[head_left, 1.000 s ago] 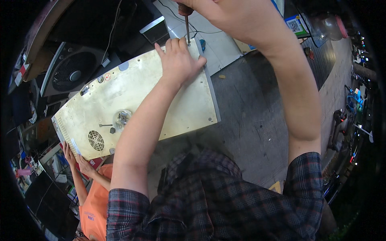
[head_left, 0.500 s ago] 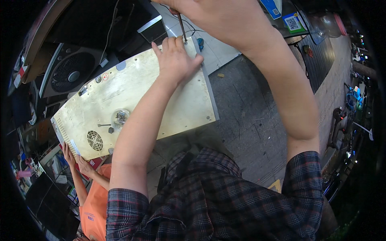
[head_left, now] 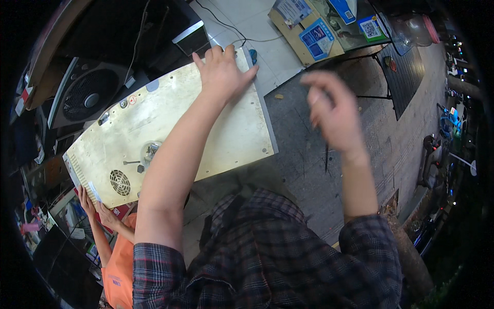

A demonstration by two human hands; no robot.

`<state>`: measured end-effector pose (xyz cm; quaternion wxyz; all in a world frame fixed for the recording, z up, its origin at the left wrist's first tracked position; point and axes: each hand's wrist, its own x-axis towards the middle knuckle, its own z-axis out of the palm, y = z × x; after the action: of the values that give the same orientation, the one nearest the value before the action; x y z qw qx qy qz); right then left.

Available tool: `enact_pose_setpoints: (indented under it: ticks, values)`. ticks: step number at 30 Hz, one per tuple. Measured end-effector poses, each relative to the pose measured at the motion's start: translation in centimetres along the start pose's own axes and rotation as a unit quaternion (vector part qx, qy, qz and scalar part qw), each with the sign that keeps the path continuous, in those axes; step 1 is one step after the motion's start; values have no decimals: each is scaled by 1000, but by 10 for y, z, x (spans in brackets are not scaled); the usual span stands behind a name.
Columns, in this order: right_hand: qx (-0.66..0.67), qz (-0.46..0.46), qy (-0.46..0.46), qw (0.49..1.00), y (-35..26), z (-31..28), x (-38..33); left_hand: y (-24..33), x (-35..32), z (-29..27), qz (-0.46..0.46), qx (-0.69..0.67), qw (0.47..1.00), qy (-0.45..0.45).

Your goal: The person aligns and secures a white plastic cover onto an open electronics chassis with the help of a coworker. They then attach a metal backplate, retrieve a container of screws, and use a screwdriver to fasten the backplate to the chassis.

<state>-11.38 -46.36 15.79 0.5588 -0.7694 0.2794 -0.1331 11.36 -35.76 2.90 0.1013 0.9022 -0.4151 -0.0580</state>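
My left hand (head_left: 222,76) lies with spread fingers on the far right end of a large pale metal case (head_left: 231,136). Off to the right of the case, over the pavement, is my right hand (head_left: 337,116), blurred by motion. Its fingers are curled round a screwdriver (head_left: 327,157), whose thin dark shaft points down below the hand; the handle is hidden. On the case, partly behind my left forearm, stands a small clear dish (head_left: 149,152) with small metal parts in it. A small grey wrench-like tool (head_left: 132,162) and a dark knob (head_left: 140,169) lie beside it.
At the lower left, a person in an orange top (head_left: 118,286) has both hands (head_left: 98,206) at the case's near left end. A fan (head_left: 87,98) stands behind the case. Boxes (head_left: 309,36) and a clear jar with a pink lid (head_left: 417,31) are at the back right.
My right hand has left the case's far right corner with the screwdriver and swung right and nearer to me. My left hand stays on the case.
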Motion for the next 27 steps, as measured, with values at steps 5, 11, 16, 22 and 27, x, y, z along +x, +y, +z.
enact_pose_setpoints:
  ticks: [5,11,16,22,27]
  values:
    - [-12,235,-65,970,125,59,-115,10,3,17,34,39,997,53]
    - [-219,150,-82,961,116,102,-135,10,6,19,44,25,998,46]
    - [-214,86,41,972,137,120,-140,13,5,19,46,36,997,53]
    - [-232,21,88,969,155,126,-144,14,11,19,40,47,997,39]
    - [-210,74,1,975,134,112,-141,16,11,16,34,38,998,26]
